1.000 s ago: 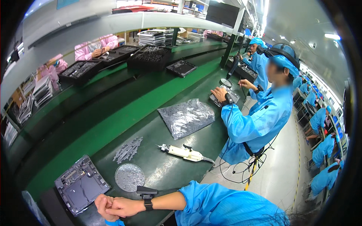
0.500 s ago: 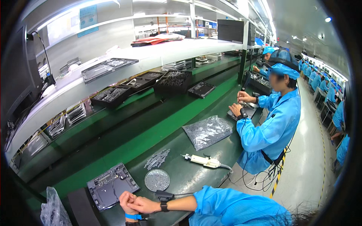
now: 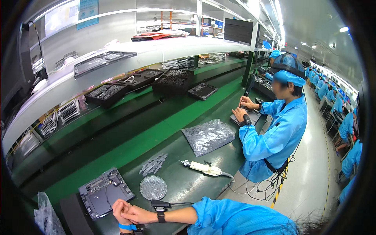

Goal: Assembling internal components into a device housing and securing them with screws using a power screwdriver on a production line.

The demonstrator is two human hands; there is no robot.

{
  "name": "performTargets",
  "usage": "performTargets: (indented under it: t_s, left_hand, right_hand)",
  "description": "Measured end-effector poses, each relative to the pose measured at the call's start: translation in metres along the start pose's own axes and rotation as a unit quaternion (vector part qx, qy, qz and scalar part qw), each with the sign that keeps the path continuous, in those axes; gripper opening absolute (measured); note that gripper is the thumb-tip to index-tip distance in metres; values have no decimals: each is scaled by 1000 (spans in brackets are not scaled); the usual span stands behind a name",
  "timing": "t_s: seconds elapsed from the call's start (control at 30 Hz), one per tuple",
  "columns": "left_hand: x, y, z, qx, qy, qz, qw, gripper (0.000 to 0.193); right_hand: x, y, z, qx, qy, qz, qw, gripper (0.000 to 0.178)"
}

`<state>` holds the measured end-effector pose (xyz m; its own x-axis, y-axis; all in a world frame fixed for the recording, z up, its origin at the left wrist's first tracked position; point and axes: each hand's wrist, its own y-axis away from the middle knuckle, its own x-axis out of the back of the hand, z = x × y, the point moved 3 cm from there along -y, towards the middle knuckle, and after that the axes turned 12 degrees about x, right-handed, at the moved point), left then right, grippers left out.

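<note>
My left hand (image 3: 118, 207) and my right hand (image 3: 137, 215) are closed together at the near corner of a dark grey laptop base (image 3: 102, 196). The right fingers lie against the left hand, and whatever is between them is hidden. A blue band and a black strap circle my left wrist; my right wrist has a black strap with a small black device. The laptop base lies open, its circuit board showing along the far side. Beside it stands a round dish (image 3: 153, 188) of small shiny parts, with several thin grey strips (image 3: 153, 164) beyond.
A cream electric screwdriver (image 3: 203, 167) and a plastic bag (image 3: 209, 137) lie farther right on the bench. Another person (image 3: 274, 125) works there. Black trays (image 3: 172, 80) stand under the white shelf (image 3: 156, 49). A crumpled clear bag (image 3: 47, 215) is at the lower left.
The whole view has shifted slightly, so the bench and things appear farther left. My hands remain together beside the laptop base, with no visible change in grip.
</note>
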<state>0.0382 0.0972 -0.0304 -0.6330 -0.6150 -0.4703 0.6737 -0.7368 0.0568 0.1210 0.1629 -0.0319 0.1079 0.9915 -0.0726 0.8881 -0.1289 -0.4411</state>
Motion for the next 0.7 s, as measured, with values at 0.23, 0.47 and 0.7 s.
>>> performTargets:
  t_s: [0.23,0.47,0.7]
  left_hand:
    - [0,7,1,2,14,3,1000,30]
    - [27,10,-33,-101,-62,93,989,21]
    - [-7,-3,-24,56,16,-44,997,23]
  right_hand:
    - [-1,3,-7,-2,-1,-19,1000,63]
    - [8,8,29,-76,45,-74,993,46]
    - [26,11,5,-71,14,-67,995,64]
